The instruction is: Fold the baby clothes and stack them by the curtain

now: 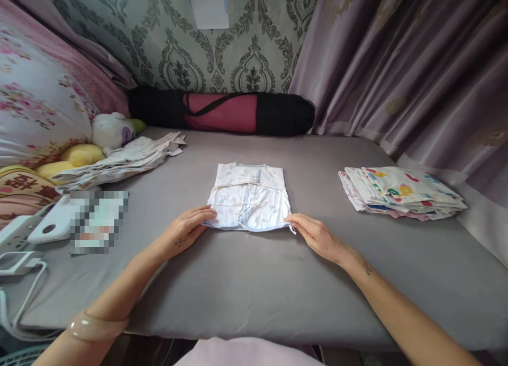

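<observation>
A small white baby garment with pale blue trim and tie strings lies folded flat on the grey bed sheet, in the middle. My left hand rests at its near left corner, fingers pinched on the hem. At the near right corner, my right hand has its fingers closed on the hem as well. Both forearms reach in from the near edge, and a pale bangle sits on my left wrist.
A stack of folded colourful printed cloths lies at the right. Unfolded pale garments lie at the left by soft toys. A rolled red and black mat bag lines the wall. Devices and cables sit far left. A curtain hangs on the right.
</observation>
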Tool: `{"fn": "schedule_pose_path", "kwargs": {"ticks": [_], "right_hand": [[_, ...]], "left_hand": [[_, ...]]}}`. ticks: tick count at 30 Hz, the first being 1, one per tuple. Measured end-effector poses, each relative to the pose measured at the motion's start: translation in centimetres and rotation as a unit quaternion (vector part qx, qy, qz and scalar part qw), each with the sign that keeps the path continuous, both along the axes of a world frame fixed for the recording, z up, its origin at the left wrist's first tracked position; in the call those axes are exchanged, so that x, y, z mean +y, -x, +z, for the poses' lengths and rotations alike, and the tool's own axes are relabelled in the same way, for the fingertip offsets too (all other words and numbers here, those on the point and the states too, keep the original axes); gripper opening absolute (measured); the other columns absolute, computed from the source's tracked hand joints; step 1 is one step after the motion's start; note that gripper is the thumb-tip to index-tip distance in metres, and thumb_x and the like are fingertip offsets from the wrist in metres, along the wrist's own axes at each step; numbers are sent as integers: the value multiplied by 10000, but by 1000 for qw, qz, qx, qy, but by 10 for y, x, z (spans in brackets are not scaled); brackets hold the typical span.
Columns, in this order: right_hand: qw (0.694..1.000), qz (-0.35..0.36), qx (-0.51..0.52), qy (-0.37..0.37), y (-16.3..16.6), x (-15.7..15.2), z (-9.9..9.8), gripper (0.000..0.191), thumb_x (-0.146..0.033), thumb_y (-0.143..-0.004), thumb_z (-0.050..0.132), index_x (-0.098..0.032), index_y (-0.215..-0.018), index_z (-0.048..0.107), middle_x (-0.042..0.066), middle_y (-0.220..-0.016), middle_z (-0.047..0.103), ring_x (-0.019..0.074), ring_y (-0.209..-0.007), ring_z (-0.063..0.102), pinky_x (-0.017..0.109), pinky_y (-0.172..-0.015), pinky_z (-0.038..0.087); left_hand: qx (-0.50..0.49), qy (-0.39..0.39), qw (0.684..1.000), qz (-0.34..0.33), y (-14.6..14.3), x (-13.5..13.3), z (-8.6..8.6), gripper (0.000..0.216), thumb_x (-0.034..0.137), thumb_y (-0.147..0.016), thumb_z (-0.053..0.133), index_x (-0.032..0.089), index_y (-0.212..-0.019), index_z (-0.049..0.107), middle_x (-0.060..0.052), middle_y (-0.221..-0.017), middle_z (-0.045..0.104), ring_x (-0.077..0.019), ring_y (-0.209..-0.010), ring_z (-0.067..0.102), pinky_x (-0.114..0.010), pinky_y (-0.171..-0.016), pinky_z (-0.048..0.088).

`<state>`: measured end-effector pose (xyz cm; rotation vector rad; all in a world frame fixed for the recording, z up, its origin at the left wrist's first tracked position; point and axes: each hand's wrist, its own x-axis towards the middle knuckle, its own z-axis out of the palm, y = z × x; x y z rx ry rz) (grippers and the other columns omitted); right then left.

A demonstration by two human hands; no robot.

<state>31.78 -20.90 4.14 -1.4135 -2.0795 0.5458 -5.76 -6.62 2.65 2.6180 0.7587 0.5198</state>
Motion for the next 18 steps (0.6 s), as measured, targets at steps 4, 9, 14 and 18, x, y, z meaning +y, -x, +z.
{"fn": "schedule_pose_path", "kwargs": {"ticks": [4,9,14,18], "right_hand": [[999,23,-44,8,2,-1,2,470,-72,-911,375,-248,-1327,503,80,-1304,585,184,-1184,579,339,-1003,487],[996,-9,-77,-44,7,6,3,478,-50,-890,379,-250,-1284,562,77,-1198,633,188,-1093,621,340,-920,532],[981,-10,-156,-114,10,4,6,389,-51,-935,382,-237,-1133,661,66,-1052,690,198,-922,640,362,-820,528],[974,-12,-189,-121,7,-12,12,391,-31,-936,391,-243,-1120,663,56,-1077,690,195,-925,634,354,-804,513]], "left_hand": [[10,8,1000,-25,0,5,-5,333,276,-990,386,235,-1208,634,-63,-1346,608,-224,-1343,469,-443,-1119,406],[6,5,1000,-28,-1,11,1,341,269,-998,371,215,-1225,620,-82,-1282,650,-202,-1253,561,-405,-1089,437],[33,-24,998,-48,0,8,15,360,232,-1001,354,234,-1276,586,-69,-1277,654,-191,-1214,586,-411,-1097,412],[60,-38,995,-72,3,-6,28,380,204,-998,346,245,-1303,568,-69,-1284,650,-193,-1196,597,-423,-1093,410]]}}
